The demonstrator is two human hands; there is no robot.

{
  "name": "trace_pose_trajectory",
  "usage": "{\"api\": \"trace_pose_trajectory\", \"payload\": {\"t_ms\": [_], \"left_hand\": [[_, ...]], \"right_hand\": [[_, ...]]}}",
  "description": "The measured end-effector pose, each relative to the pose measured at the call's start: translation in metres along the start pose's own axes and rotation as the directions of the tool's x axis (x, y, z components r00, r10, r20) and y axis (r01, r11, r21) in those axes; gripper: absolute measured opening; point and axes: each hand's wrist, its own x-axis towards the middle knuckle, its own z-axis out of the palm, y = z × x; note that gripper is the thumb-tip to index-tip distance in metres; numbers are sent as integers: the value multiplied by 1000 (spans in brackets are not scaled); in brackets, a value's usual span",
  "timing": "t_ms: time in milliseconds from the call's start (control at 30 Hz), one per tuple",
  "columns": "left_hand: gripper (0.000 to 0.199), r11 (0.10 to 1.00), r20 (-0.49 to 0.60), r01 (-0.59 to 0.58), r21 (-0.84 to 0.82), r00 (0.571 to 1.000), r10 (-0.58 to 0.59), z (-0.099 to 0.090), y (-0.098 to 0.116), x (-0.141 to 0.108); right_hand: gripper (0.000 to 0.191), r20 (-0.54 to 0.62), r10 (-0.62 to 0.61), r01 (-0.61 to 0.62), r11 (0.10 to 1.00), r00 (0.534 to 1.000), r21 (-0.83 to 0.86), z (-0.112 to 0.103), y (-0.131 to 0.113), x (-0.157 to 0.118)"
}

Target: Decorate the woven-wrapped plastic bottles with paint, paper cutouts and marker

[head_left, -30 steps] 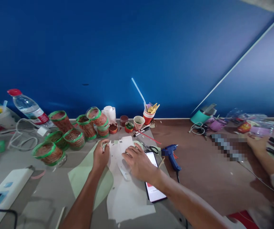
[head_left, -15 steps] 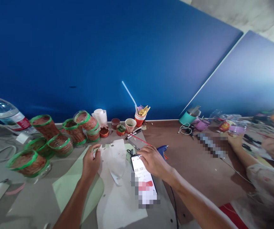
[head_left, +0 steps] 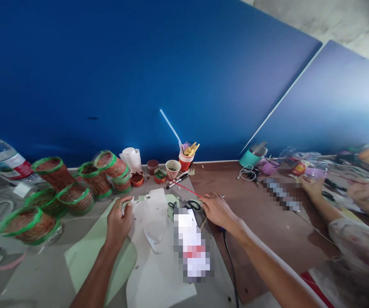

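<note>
The right hand (head_left: 218, 210), a second ago over the paper (head_left: 158, 273) on the desk (head_left: 220, 273), now lies beyond the phone (head_left: 189, 244), near the scissors (head_left: 194, 205); the left (head_left: 120, 220) stays narrowly curled by the paper. I cannot tell either's grip. Two-handed paperwork seems paused.

Background of the work area: a blue partition (head_left: 139, 77) rises behind the counter (head_left: 261, 248). Left, a clear plastic bottle (head_left: 9, 164) leans near brown-coated cups (head_left: 56, 174) with green rims. Centre, a red-and-white paper cup (head_left: 186, 164) contains yellow forks (head_left: 192, 149) and a translucent straw (head_left: 170, 125); a printed paper cup (head_left: 172, 172) stands beside it. Right, a white cable (head_left: 247, 169) lies before a turquoise container (head_left: 247, 158).
</note>
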Motion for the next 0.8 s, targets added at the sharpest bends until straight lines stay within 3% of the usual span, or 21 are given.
{"api": "trace_pose_trajectory", "payload": {"t_ms": [200, 500, 800], "left_hand": [[28, 1000, 6, 9, 1, 1000, -9, -1, 4, 0], [31, 998, 14, 59, -9, 998, -59, -2, -2, -1], [28, 999, -7, 30, -22, 1000, -30, -1, -1, -1]], "right_hand": [[29, -49, -17, 16, 1000, 999, -5, 0, 16, 35], [45, -59, -205, 202, 978, 977, -51, 21, 12, 113], [25, -43, -262, 254, 958, 964, -129, 34, 20, 125]]}}
